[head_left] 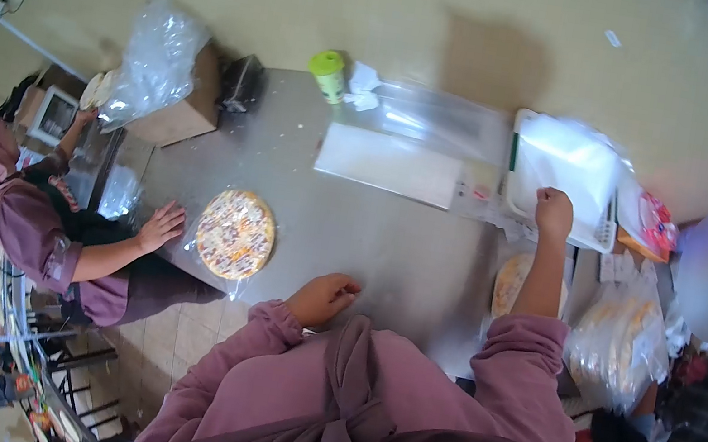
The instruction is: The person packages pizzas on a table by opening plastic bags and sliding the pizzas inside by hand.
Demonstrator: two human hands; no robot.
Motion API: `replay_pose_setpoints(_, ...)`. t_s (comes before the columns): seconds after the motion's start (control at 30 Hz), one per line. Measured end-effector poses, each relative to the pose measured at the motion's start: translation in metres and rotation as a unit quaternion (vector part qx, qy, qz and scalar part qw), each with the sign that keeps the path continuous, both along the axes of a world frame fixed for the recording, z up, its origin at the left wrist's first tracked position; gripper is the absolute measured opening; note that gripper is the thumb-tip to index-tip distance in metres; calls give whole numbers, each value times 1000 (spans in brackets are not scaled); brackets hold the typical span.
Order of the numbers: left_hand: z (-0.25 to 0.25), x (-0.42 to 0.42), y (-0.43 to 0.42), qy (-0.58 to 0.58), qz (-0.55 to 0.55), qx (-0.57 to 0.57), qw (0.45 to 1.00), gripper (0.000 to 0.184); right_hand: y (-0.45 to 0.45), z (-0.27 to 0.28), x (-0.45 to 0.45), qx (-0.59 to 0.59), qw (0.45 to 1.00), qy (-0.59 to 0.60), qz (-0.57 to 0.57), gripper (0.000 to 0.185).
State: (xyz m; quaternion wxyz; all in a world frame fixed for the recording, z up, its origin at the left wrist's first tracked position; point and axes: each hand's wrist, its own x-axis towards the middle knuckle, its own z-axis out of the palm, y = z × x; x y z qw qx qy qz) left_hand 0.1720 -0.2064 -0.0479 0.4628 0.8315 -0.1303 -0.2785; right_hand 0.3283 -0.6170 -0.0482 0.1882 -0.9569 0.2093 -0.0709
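My right hand (554,212) is closed over the front of a white plastic basket (606,236) holding clear plastic sheets (569,162). Whatever its fingers hold, if anything, is hidden. Below that forearm lies a pizza (509,283), partly covered by the arm. Close to the table's front edge, my left hand (324,297) has its fingers curled in, with nothing visible in them. Another pizza (235,234), topped with shredded cheese and seemingly on clear film, lies left of it. A co-worker's hand (161,227) rests flat on the table beside this pizza.
A white rectangular board or stack (390,165) and clear plastic film (442,123) lie along the wall. A green-lidded cup (327,75) stands at the back. Left is a cardboard box (177,108) with plastic bags; right are bagged flat rounds (620,339). A co-worker (41,229) stands left.
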Motion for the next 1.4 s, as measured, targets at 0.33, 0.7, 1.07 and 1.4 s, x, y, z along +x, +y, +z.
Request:
replay_pose_setpoints(0.33,15,12,14,57,95,-257,960,57,133,112,-121,235,919,-26,316,21)
replay_pose_setpoints(0.7,63,-23,98,58,-18,-295,954,19,190,145,-206,564,760,16,321,17)
replay_pose_setpoints(1.07,94,-92,166,-131,155,-123,971,15,306,113,-230,293,906,-169,256,28)
replay_pose_setpoints(1.4,96,-149,200,-201,118,22,972,33,422,112,-241,68,816,-45,572,16)
